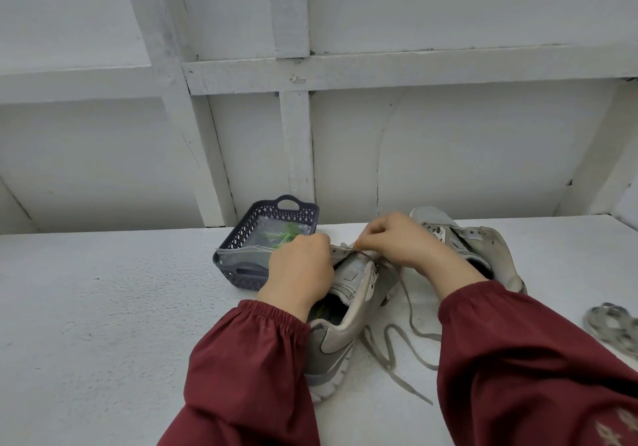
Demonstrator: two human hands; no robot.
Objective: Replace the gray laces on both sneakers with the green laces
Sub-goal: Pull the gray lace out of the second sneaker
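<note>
Hands work close together over the front of the near sneaker [345, 325]. The left hand [298, 266] has its back to the camera and its fingers curled down over the left side of the shoe's front, gripping it. The right hand [402, 242] reaches in from the other side and pinches the gray lace [393, 345] at the upper edge of the eyelet row. The 2 hands are almost touching. Both arms wear dark red sleeves [248, 359] with gathered cuffs, and a pale pattern on the right one is too blurred to read.

At the left, a dark blue basket [241, 235] with cut-out walls stands on the white counter [103, 307], just behind the left hand. A clear bag [255, 256] lies in it, with the green laces [286, 233] showing through the plastic, just beyond the left knuckles.

The near sneaker is gray and beige, heel toward the camera, with a curved gray stripe on its side. No writing on it can be read. From under the right hand the gray lace trails in loose loops over the counter, to the right of the heel.

Behind the right wrist the far sneaker [483, 242] lies tipped over, its eyelets bare. Well apart at the right edge, a loose gray lace [611, 325] lies bunched on the counter.
</note>
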